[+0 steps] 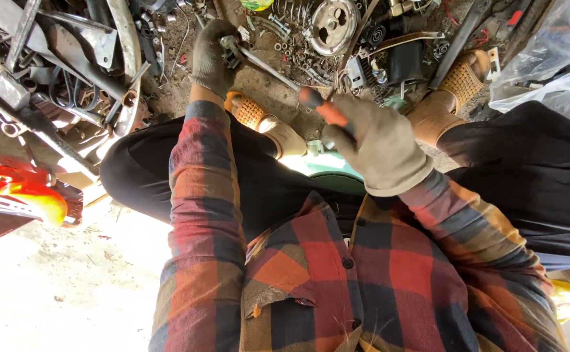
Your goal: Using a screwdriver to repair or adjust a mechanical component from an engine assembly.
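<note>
My left hand (213, 57), in a grey work glove, reaches forward and grips the head end of a long metal wrench (265, 65) that lies over the dirt floor. My right hand (376, 143), also gloved, is closed on a screwdriver with an orange and black handle (321, 107), its shaft pointing up toward the scattered parts. I sit low, knees apart, in a plaid shirt and black trousers, with tan perforated shoes (462, 78) on my feet.
A dismantled motorcycle frame with tubes and brackets (57, 72) fills the left, with an orange-red part (24, 192) below it. A round metal cover (332, 25), nuts, springs and small parts litter the ground ahead. Clear plastic bags (552, 58) sit at the right.
</note>
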